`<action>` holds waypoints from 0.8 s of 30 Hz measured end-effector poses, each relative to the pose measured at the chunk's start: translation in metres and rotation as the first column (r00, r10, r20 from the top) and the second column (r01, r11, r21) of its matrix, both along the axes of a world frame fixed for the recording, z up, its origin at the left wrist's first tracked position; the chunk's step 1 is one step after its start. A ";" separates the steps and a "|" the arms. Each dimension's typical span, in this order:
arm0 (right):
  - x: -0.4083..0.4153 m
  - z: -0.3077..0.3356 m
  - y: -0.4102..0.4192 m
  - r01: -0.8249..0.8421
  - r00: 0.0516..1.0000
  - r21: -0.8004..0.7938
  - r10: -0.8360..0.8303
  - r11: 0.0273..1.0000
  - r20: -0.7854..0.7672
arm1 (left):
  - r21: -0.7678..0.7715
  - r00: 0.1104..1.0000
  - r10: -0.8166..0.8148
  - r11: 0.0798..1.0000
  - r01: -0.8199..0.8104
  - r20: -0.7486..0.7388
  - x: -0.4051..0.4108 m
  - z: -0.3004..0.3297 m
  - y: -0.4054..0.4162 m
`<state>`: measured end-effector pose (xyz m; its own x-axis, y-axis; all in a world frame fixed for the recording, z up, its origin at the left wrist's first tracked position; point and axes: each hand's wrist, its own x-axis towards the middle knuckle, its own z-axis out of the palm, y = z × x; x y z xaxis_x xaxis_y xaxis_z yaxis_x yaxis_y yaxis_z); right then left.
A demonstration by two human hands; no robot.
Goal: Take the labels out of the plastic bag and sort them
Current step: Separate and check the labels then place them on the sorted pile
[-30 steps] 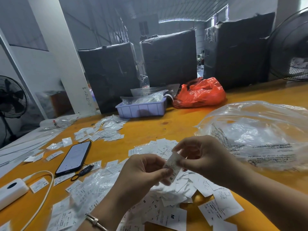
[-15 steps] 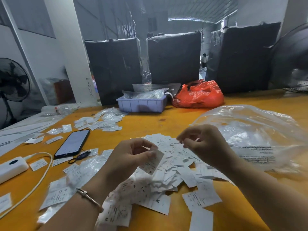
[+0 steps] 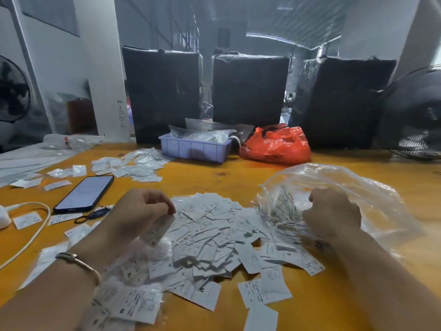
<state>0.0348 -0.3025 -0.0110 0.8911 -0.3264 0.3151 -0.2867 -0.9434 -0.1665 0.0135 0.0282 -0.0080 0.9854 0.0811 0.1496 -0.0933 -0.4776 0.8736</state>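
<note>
Dozens of white labels (image 3: 214, 235) lie heaped on the near middle of the orange desk (image 3: 238, 177), many overlapping. Printed size letters can be read on a few: "XL" on one near the middle of the heap, "S" on two nearer ones, and "S" again on one at the right edge of the pile; the smaller print is too fine to read.

At the right, a clear plastic bag (image 3: 358, 194) lies crumpled on the desk, its mouth facing left toward the heap. It bears printed lines of text that cannot be made out. What is left inside it cannot be told through the creased film. The right hand (image 3: 331, 211) has its fingers curled into the bag's left edge, gripping the film, just right of the heap.

The left hand (image 3: 145, 211) hovers over the heap's left side with fingers curled, pinching one label (image 3: 158, 229) that hangs down blurred below the fingertips. A thin bracelet (image 3: 78, 261) circles that wrist.

Far across the desk, a lavender plastic tray (image 3: 195, 149) holds clear bags of small items, and a red plastic bag (image 3: 276, 144) sits just right of it. A second, smaller scatter of labels and little clear sleeves (image 3: 133, 166) lies at the far left, well apart from the main heap. A dark phone (image 3: 84, 194) lies face up left of the left hand.
</note>
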 end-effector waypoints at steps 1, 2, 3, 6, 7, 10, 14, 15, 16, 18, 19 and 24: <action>0.000 -0.001 -0.001 -0.001 1.000 0.002 0.001 1.000 -0.028 | 0.077 1.000 0.016 0.997 -0.017 0.005 0.001 -0.002 0.001; 0.001 -0.003 -0.001 0.000 0.999 0.002 0.000 1.000 -0.050 | 0.150 0.999 0.036 0.988 -0.037 0.010 0.002 -0.003 0.002; 0.000 -0.004 -0.002 0.002 0.998 -0.007 -0.002 1.000 -0.061 | 0.197 0.998 0.054 0.979 -0.055 0.013 0.002 -0.005 0.002; 0.000 -0.007 -0.002 0.008 1.000 -0.068 -0.010 0.998 -0.024 | 0.244 0.998 0.063 0.968 -0.064 0.011 0.002 -0.009 0.003; 0.000 -0.008 -0.002 0.012 1.000 -0.085 -0.013 0.996 -0.006 | 0.252 0.998 0.057 0.966 -0.058 0.012 0.001 -0.009 0.001; 0.002 -0.008 -0.003 0.015 1.000 -0.106 -0.012 0.994 0.022 | 0.293 0.998 0.029 0.955 -0.044 0.054 -0.003 -0.007 -0.005; 0.005 -0.009 -0.004 0.003 0.994 -0.092 0.007 0.996 0.110 | 0.325 0.987 -0.037 0.946 -0.015 0.153 -0.005 -0.008 -0.008; 0.005 -0.009 -0.003 -0.003 0.989 -0.084 0.015 0.996 0.149 | 0.327 0.984 -0.053 0.945 -0.006 0.173 -0.005 -0.008 -0.009; 0.005 -0.008 -0.002 -0.014 0.980 -0.075 0.028 0.997 0.195 | 0.327 0.980 -0.072 0.945 0.007 0.187 -0.005 -0.008 -0.010; 0.003 -0.005 0.004 -0.052 0.949 -0.052 0.066 0.997 0.308 | 0.335 0.973 -0.114 0.941 0.042 0.198 -0.006 -0.008 -0.012; 0.001 -0.004 0.007 -0.080 0.923 -0.037 0.088 0.996 0.375 | 0.346 0.971 -0.138 0.936 0.063 0.196 -0.006 -0.009 -0.012; -0.009 0.001 0.032 -0.370 0.787 0.200 0.191 0.907 0.587 | 0.370 0.958 -0.229 0.916 0.152 0.173 -0.004 -0.015 -0.015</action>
